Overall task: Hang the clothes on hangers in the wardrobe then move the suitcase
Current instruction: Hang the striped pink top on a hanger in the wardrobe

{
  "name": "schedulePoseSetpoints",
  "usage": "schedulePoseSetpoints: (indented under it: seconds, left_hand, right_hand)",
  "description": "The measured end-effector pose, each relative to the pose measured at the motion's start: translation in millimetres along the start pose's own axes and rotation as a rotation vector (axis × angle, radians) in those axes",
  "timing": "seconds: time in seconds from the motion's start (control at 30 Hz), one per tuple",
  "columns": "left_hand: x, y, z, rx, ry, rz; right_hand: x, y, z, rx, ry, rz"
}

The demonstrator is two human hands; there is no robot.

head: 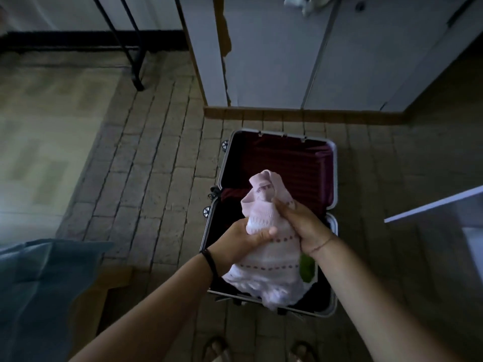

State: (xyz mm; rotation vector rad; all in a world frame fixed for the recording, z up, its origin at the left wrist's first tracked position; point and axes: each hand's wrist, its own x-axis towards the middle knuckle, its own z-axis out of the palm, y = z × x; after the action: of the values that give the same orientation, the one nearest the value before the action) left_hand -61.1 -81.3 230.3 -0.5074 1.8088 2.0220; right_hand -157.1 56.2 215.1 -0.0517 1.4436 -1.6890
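Note:
An open suitcase point(331, 163) with a silver frame and dark red lining lies flat on the tiled floor in front of me. Above it I hold a pale pink knitted garment point(264, 259) with rows of small dark red marks. My left hand point(243, 240) grips the bunched fabric from the left, thumb across its front. My right hand point(300, 220) grips it from the right, slightly higher. A green item point(308, 266) shows in the suitcase under the garment. The white wardrobe point(274, 56) stands behind the suitcase, its doors shut at this height.
A black metal rack leg point(136, 61) stands on the floor at the upper left. A blue cloth point(41, 291) lies over a wooden edge at the lower left. A white shelf or door edge point(433, 207) juts in at the right. My feet point(217, 348) show at the bottom.

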Motion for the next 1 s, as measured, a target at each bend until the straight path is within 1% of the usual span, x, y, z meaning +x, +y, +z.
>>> schedulePoseSetpoints:
  seconds: [0.1,0.2,0.27,0.3,0.37,0.5,0.6,0.67,0.73,0.87,1.0]
  left_hand:
    - [-41,67,21,-0.049,-0.046,0.027]
    - [-78,138,37,-0.14,0.002,0.036]
    - [-103,189,50,-0.237,-0.04,0.119]
    - [-115,214,58,-0.24,-0.07,0.173]
    - [-141,262,79,-0.191,-0.078,0.259]
    - [-184,338,114,-0.107,0.036,0.333]
    - [-208,380,131,0.066,0.078,0.392]
    - [-220,403,137,0.203,0.134,0.433]
    - [-229,420,137,0.284,0.169,0.451]
    - [-239,446,129,0.406,0.133,0.413]
    - [-242,468,134,0.547,0.009,0.415]
  right_hand:
    - [-62,-73,22,0.015,-0.011,-0.068]
    - [-125,-141,42,0.093,0.018,-0.127]
    - [-164,-182,55,0.089,0.048,-0.173]
    - [-182,-201,60,0.081,0.068,-0.201]
    - [-217,-240,68,0.052,0.109,-0.257]
    - [-271,-307,63,-0.027,0.209,-0.41]
    - [-305,-346,54,-0.061,0.249,-0.519]
    - [-325,-366,49,-0.082,0.264,-0.561]
    - [-342,-381,45,-0.084,0.282,-0.589]
    - [-368,-409,35,-0.085,0.313,-0.652]
    - [-388,-427,32,-0.141,0.318,-0.684]
